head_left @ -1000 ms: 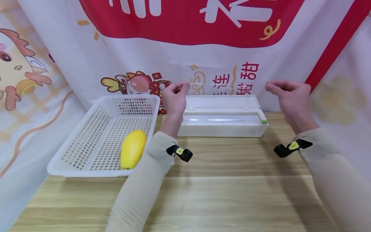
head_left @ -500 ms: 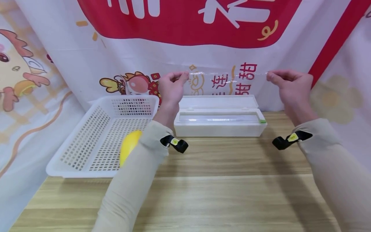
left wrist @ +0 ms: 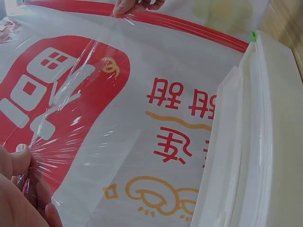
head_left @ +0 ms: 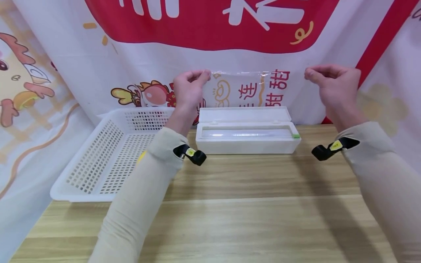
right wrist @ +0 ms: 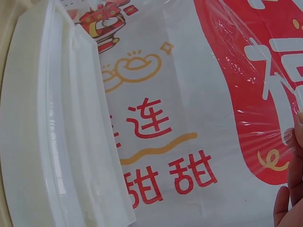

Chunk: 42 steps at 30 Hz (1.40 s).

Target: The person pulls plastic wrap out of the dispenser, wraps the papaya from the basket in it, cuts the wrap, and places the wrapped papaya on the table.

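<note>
By the fingers of the left hand [head_left: 190, 87] and the right hand [head_left: 339, 87], an edge of a thin, transparent plastic film [left wrist: 71, 82] is being pinched. Above a long, white, rectangular plastic-looking box [head_left: 246, 147], the film is being held stretched between them, probably against sagging. The box is being supported by the light-brown wooden table [head_left: 250, 226], its flat white lid [head_left: 245, 114] raised, apparently for free passage.

The left hand [head_left: 190, 89] and right hand [head_left: 340, 86] are now higher above the box [head_left: 248, 148] and slightly wider apart, and the film [head_left: 245, 73] between them has risen too. The left sleeve [head_left: 139, 193] has shifted left, hiding all but a sliver of the yellow fruit [head_left: 141, 157] and uncovering the box's left end.
</note>
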### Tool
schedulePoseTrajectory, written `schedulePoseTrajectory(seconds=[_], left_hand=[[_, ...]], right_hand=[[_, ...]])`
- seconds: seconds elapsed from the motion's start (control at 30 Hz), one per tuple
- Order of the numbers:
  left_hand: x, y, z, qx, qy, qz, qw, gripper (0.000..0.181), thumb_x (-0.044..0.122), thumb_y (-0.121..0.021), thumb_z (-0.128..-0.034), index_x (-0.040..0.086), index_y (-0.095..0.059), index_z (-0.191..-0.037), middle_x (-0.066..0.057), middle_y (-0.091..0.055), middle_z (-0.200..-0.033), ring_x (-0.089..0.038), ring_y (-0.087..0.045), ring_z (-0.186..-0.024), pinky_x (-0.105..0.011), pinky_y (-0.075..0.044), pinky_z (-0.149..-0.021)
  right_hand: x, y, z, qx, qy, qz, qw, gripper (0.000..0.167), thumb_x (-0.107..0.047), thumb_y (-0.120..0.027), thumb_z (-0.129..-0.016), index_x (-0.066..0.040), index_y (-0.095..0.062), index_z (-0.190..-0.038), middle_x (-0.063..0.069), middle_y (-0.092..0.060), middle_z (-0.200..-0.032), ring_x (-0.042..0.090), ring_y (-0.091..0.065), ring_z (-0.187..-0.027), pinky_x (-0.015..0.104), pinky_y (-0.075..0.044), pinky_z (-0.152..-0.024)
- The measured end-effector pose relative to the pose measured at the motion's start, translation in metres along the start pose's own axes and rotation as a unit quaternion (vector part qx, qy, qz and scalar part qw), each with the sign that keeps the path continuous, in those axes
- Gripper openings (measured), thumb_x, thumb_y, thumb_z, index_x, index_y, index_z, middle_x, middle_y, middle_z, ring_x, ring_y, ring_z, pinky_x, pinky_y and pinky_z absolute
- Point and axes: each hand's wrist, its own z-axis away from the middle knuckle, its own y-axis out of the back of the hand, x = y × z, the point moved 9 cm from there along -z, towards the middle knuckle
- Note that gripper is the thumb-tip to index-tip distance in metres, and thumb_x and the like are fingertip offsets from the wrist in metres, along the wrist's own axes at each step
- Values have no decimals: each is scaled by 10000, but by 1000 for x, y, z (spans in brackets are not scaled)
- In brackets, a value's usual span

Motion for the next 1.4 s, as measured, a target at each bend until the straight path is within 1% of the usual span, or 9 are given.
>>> schedulePoseTrajectory(seconds=[0.17,0.37,0.43,0.63,0.8,0.93,1.17,1.3,1.4], left_hand=[[6,-1,0,-56,-143,261,9995,229,320,-742,-992,178,-780,-1168,-1,-744,-1189,-160,-662,-1150,-253,-551,-1034],[13,-1,-1,-21,-130,345,9993,248,321,-745,-986,175,-779,-1183,3,-745,-1191,-124,-649,-1150,-235,-539,-1041],[16,-1,-3,-6,-128,344,9993,242,320,-745,-985,175,-783,-1175,3,-746,-1181,-118,-642,-1153,-246,-530,-1051],[27,2,-5,-50,-117,379,9992,226,311,-743,-988,169,-787,-1159,4,-752,-1157,-134,-642,-1169,-284,-509,-1071],[35,5,-7,-134,-180,453,9987,228,299,-745,-986,151,-787,-1154,0,-757,-1140,-125,-647,-1161,-273,-510,-1072],[42,5,-8,-147,-241,351,9990,234,307,-745,-986,157,-788,-1160,-2,-760,-1158,-112,-632,-1163,-279,-508,-1069],[56,8,-10,-204,-306,167,9992,270,344,-748,-970,195,-784,-1192,24,-760,-1213,-105,-641,-1182,-223,-533,-1043],[64,10,-12,-271,-366,260,9986,270,341,-743,-970,185,-787,-1186,26,-764,-1209,-103,-634,-1167,-215,-518,-1042],[67,10,-12,-341,-274,335,9985,271,346,-735,-974,186,-793,-1185,32,-763,-1202,-102,-601,-1138,-246,-486,-1038]], right_hand=[[-9,1,1,-31,68,-362,9993,637,-496,-911,-677,-202,-804,-1232,-90,-796,-1184,61,-702,-1092,238,-458,-1179],[-21,4,2,-57,270,-576,9980,595,-444,-914,-691,-164,-813,-1206,-75,-805,-1106,62,-714,-1061,215,-445,-1180],[-25,5,1,-37,361,-567,9977,588,-441,-912,-696,-159,-814,-1202,-74,-806,-1097,59,-717,-1052,210,-447,-1175],[-38,3,0,-14,590,-398,9975,620,-479,-903,-683,-160,-811,-1206,-74,-802,-1158,64,-709,-1076,220,-456,-1168],[-44,2,0,-33,625,-649,9959,605,-451,-923,-677,-145,-816,-1188,-65,-804,-1115,72,-706,-1065,217,-456,-1152],[-49,4,-1,-7,643,-772,9949,591,-431,-934,-679,-137,-818,-1178,-60,-804,-1087,73,-709,-1052,206,-464,-1135],[-61,5,-1,105,693,-537,9961,600,-462,-924,-684,-152,-815,-1186,-72,-796,-1145,63,-697,-1079,193,-475,-1130],[-70,5,-1,115,766,-453,9960,578,-460,-914,-704,-157,-813,-1186,-76,-785,-1163,61,-666,-1105,188,-483,-1116],[-75,5,0,76,816,-548,9951,557,-441,-915,-712,-154,-813,-1178,-66,-780,-1174,66,-656,-1116,184,-491,-1104]])
